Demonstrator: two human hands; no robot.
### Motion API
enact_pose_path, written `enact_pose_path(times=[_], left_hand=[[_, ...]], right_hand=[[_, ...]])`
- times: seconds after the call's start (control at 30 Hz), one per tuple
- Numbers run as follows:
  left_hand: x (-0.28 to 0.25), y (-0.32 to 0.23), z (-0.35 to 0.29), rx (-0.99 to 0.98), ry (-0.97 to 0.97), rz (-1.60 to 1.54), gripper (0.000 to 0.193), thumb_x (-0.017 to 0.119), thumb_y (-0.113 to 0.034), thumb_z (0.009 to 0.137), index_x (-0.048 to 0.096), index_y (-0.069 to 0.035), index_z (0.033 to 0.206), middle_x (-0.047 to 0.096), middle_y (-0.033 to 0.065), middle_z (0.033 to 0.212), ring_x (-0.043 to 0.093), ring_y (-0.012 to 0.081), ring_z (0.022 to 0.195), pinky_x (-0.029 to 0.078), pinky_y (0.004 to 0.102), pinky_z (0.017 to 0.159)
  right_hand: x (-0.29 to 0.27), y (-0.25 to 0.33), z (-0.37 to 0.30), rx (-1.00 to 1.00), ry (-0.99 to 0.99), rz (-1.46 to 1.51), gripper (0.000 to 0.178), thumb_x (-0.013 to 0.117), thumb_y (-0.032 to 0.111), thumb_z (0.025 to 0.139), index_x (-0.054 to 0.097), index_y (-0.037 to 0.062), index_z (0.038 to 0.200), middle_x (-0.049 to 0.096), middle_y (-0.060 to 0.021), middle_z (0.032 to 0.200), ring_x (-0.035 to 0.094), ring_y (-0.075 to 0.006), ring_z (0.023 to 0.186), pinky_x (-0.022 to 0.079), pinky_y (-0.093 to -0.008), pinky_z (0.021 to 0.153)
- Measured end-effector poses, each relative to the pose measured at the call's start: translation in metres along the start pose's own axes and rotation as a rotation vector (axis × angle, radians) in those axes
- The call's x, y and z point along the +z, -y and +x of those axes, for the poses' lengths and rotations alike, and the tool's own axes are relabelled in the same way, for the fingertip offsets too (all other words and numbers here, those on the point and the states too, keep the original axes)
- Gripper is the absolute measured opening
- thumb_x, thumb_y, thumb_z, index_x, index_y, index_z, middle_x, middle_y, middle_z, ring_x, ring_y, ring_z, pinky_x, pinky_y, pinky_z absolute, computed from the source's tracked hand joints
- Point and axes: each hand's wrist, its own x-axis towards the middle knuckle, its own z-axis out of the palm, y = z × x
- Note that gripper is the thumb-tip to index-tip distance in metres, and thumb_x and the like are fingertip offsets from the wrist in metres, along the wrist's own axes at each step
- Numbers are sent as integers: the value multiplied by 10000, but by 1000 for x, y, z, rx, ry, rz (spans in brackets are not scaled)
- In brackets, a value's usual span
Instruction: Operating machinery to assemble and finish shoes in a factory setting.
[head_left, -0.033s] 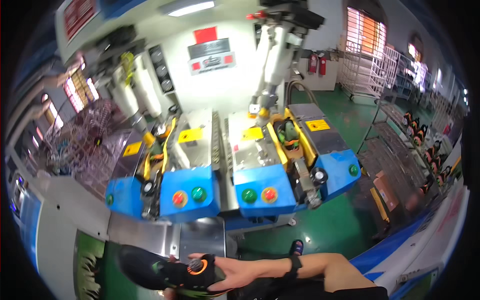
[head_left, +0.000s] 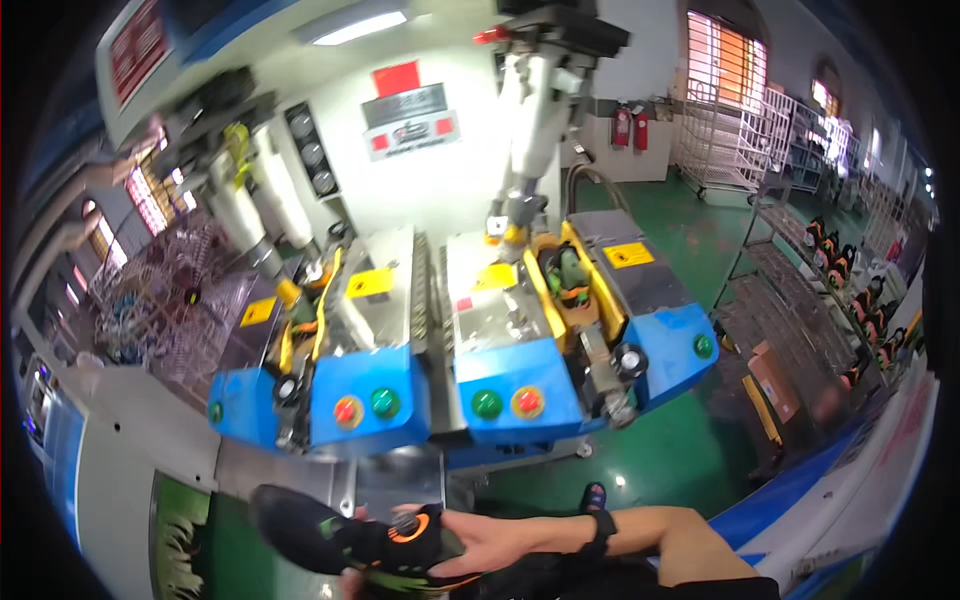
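Low in the view, a black shoe [head_left: 345, 540] with green and orange trim lies sideways, its toe to the left. A grey knob-like piece shows beside the orange ring at its opening. My right hand [head_left: 475, 545], reaching in from the right with a dark band at the wrist, is closed round the heel end. Of my left hand [head_left: 352, 581] only some fingers show, pressed against the shoe's near side around its middle; the rest is hidden. Beyond stands a machine with two blue-fronted stations [head_left: 520, 400]. Another shoe [head_left: 568, 272] sits between yellow pads in the right station.
Red and green buttons [head_left: 485, 404] line the machine's blue fronts. A metal ledge [head_left: 400, 480] juts out under it. Racks with several shoes [head_left: 835, 250] stand at the right, with a wire cart [head_left: 725, 140] farther back. A sandalled foot [head_left: 594, 496] shows on the green floor.
The shoe and my hands have shifted slightly right in the picture, while the machine has slid slightly left and down. Both hands keep their hold.
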Motion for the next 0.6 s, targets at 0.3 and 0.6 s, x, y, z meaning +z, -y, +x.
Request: enact_pose_path(times=[0.3, 0.6], left_hand=[[257, 154, 179, -106, 221, 314, 726, 586, -127, 911, 141, 34, 1461, 300, 224, 1476, 350, 248, 1354, 299, 351, 1107], [366, 311, 480, 158, -55, 1363, 384, 597, -85, 712, 464, 74, 1034, 608, 216, 930, 615, 346, 836, 494, 410, 730]], right_hand=[[-219, 70, -223, -53, -860, 552, 609, 626, -25, 780, 398, -1, 1344, 560, -128, 1228, 586, -245, 1098, 488, -396, 931], [-270, 81, -302, -260, -1409, 328, 561, 585, 0, 740, 443, 8, 1283, 585, -132, 1156, 640, -277, 970, 535, -404, 848]])
